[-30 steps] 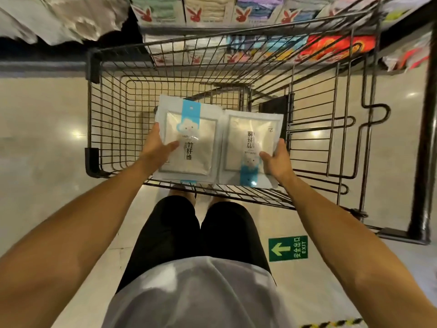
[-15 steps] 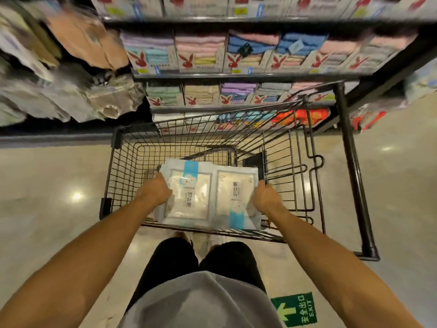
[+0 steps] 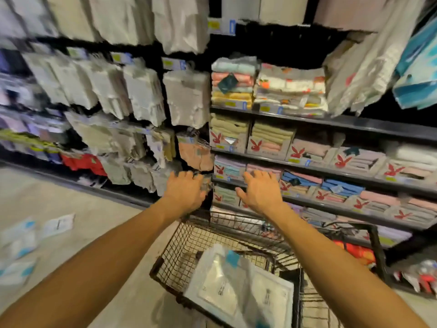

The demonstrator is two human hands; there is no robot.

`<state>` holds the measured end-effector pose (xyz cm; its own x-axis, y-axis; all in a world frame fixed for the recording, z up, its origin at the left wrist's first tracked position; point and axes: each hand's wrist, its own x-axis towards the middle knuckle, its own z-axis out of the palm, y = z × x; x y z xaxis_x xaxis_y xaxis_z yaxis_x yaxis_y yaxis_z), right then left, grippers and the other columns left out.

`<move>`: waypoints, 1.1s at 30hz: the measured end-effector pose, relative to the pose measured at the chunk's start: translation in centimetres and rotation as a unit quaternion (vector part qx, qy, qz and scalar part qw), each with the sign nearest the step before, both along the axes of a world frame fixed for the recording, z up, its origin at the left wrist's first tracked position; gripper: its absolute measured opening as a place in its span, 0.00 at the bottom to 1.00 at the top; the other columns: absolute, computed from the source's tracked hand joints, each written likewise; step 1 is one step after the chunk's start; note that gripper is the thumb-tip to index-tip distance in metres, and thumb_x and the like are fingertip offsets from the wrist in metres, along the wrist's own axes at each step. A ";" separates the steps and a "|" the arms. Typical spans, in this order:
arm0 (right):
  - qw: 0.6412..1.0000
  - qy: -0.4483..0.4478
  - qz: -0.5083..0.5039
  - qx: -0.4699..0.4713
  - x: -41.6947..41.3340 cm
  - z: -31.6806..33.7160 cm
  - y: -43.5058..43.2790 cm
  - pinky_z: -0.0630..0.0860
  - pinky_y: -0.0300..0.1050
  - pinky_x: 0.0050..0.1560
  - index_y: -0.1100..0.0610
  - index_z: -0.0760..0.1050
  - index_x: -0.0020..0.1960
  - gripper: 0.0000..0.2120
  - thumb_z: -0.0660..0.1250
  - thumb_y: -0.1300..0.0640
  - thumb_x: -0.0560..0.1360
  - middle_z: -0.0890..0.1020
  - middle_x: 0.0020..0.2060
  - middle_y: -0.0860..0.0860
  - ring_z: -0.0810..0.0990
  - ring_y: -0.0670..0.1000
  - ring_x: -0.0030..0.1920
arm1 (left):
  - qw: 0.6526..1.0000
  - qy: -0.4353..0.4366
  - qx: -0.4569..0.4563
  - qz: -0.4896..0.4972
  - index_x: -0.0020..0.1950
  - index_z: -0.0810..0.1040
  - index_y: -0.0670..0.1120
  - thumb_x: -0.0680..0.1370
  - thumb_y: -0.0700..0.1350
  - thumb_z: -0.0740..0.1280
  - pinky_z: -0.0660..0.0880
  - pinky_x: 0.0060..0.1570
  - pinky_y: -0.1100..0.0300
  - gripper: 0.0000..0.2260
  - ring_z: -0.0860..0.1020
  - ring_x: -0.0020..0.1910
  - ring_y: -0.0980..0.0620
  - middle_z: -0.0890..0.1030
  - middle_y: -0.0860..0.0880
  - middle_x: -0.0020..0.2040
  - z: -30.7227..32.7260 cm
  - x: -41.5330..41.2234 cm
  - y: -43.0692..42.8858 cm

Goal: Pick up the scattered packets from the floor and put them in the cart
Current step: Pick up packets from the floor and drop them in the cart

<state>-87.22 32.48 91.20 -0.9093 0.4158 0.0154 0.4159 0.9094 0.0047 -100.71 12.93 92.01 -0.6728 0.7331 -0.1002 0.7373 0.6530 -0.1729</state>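
Packets lie in two places. Two white packets (image 3: 220, 287), each with a blue mark, rest side by side and tilted at the near end of the wire cart (image 3: 170, 261). More white-and-blue packets (image 3: 59, 224) lie scattered on the pale floor (image 3: 99, 245) to the left, well apart from the cart. Blur hides their print.

Both bare arms stretch forward above the cart. The left hand (image 3: 186, 192) and the right hand (image 3: 260, 192) are raised over its far end, backs toward the camera, fingers spread and pointing at the shelves (image 3: 331, 121). Each grip is apart and slack, and holds nothing. The hands are near each other but do not touch. The left fingertips show against a hanging bag, and I cannot tell whether they touch it.

Behind the hands, on the right, the dark shelves carry boxed towels (image 3: 269, 140) in pastel stacks, the boxes printed with a red rabbit mark. To the left hang rows of bagged cloths (image 3: 186, 98), mostly pale and badly smeared by motion. Red-orange packs (image 3: 359, 254) sit on the lowest shelf just beyond the cart's far right corner.
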 end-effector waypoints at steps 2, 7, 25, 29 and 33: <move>0.998 0.022 0.061 0.017 -3.8 2.6 -3.7 0.60 0.63 0.77 0.54 0.69 0.76 0.31 0.58 0.35 0.82 0.75 0.70 0.58 0.72 0.62 0.71 | 0.998 0.029 -0.012 0.053 0.75 0.66 0.49 0.83 0.62 0.56 0.64 0.70 0.38 0.25 0.71 0.70 0.38 0.72 0.41 0.70 3.0 -1.3 -4.6; 0.976 0.065 0.207 0.022 -11.7 7.7 -17.6 0.58 0.66 0.77 0.53 0.68 0.75 0.31 0.56 0.33 0.81 0.74 0.71 0.58 0.72 0.61 0.71 | 0.973 0.105 0.003 0.203 0.82 0.58 0.50 0.82 0.65 0.54 0.55 0.76 0.35 0.32 0.65 0.77 0.40 0.66 0.42 0.79 9.7 -2.2 -20.9; 0.824 0.114 0.554 -0.026 -13.9 10.2 -80.8 0.62 0.62 0.76 0.49 0.67 0.76 0.31 0.57 0.32 0.81 0.75 0.72 0.55 0.73 0.60 0.71 | 0.793 0.135 -0.041 0.592 0.82 0.54 0.51 0.82 0.67 0.51 0.55 0.77 0.35 0.33 0.62 0.78 0.39 0.61 0.43 0.81 12.0 15.4 -81.2; 0.802 0.098 0.588 -0.033 -13.4 9.2 -90.9 0.60 0.62 0.77 0.49 0.66 0.76 0.30 0.56 0.32 0.81 0.75 0.72 0.54 0.73 0.58 0.71 | 0.766 0.126 -0.039 0.630 0.81 0.57 0.51 0.82 0.67 0.52 0.57 0.75 0.35 0.32 0.64 0.77 0.39 0.64 0.44 0.80 10.7 17.3 -89.3; 0.776 0.085 0.624 -0.036 -14.3 8.3 -99.4 0.60 0.63 0.77 0.49 0.67 0.76 0.31 0.56 0.32 0.81 0.74 0.73 0.54 0.73 0.58 0.72 | 0.746 0.116 -0.036 0.655 0.80 0.59 0.51 0.81 0.67 0.53 0.58 0.75 0.35 0.32 0.65 0.76 0.39 0.66 0.43 0.79 9.9 17.3 -96.2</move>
<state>-101.55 -66.97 99.46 -0.5919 -0.7815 0.1971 -0.7998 0.5998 -0.0235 -83.40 -83.28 101.86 -0.8130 -0.5691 0.1236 -0.5795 0.7700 -0.2669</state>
